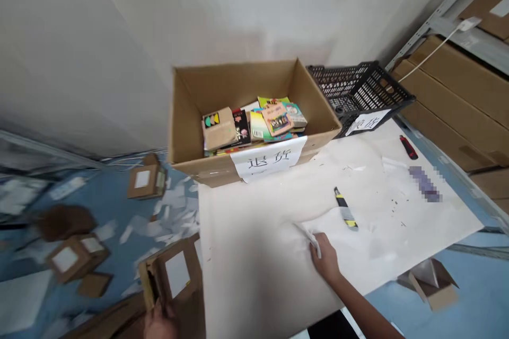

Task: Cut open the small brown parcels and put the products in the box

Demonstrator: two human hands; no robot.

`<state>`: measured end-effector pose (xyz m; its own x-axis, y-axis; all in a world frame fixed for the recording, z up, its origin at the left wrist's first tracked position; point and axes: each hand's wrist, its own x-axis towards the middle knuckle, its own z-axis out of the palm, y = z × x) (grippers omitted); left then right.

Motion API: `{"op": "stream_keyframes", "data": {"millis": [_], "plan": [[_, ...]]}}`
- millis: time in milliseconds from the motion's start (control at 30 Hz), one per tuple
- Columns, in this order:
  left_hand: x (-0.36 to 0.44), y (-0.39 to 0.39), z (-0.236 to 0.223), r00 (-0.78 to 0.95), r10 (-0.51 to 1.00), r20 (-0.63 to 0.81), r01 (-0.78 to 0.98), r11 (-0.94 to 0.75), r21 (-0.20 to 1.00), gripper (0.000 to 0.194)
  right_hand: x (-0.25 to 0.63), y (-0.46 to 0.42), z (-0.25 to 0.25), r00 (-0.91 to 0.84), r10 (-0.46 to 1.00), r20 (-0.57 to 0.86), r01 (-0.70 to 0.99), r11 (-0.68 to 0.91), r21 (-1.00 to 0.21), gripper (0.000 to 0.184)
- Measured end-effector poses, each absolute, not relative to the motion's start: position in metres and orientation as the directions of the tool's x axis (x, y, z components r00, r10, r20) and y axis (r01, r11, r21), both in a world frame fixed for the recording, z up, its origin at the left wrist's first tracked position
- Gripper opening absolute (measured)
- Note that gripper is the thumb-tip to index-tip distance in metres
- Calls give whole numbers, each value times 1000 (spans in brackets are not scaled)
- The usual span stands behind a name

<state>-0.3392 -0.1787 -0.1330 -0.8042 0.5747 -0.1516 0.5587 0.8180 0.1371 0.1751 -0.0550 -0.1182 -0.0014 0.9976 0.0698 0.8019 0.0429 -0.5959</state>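
Observation:
My left hand (159,323), low at the left and partly cut off by the bottom edge, grips the near edge of a flattish cardboard box (159,275) with a white label. That box is beside the table's left edge. My right hand (326,259) is closed on a crumpled piece of white paper (308,234) over the white tabletop (246,259). Just beyond it lies a yellow and black utility knife (345,209). A large open carton (207,172) with a paper sign stands behind, holding several small boxes and booklets (254,122).
A black plastic crate (358,108) with a sign adjoins the carton. A red cutter (409,147) and a blurred purple item (425,184) lie at the table's right. Paper scraps (175,209) and small cartons (143,181) litter the blue floor. Shelving with large boxes (461,100) is at the right.

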Motion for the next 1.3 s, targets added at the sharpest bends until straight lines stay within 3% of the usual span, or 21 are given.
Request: {"op": "stream_keyframes", "data": {"millis": [100,233,367,467,567,633,867,933,1100,1200,1300], "plan": [[-296,-174,-47,-865,496,81,498,825,267,76,180,-52,-115,-40,999,-30,762,11,-647,27],[-234,-187,73,-749,604,272,662,693,283,69,192,-46,-97,-141,964,-226,720,-57,-692,45],[-162,-168,131,-582,719,381,811,481,332,58,206,-32,-70,-199,946,-256,608,-86,-789,65],[-101,-128,128,-500,840,212,835,402,375,57,214,-19,-51,-243,933,-266,553,-91,-828,71],[-46,-86,103,-401,916,-15,866,384,321,59,225,-11,-39,-276,919,-281,565,-81,-821,67],[-19,-65,83,-326,941,-92,891,338,301,61,236,-10,-35,-246,920,-306,610,-98,-786,66],[33,-49,48,-330,832,-446,868,453,204,60,283,-20,-38,-160,921,-354,761,-114,-639,64],[42,-49,56,-334,842,-423,882,437,173,62,292,-23,-41,-139,912,-386,806,-122,-579,63],[35,-43,94,-357,914,-191,921,379,92,68,302,-34,-51,-132,867,-481,863,-138,-486,67],[17,-36,113,-385,905,-181,911,404,81,70,299,-39,-56,-159,861,-482,866,-113,-487,67],[14,-31,118,-333,906,-263,921,372,114,71,293,-43,-61,-174,851,-495,868,-105,-485,67]]}}
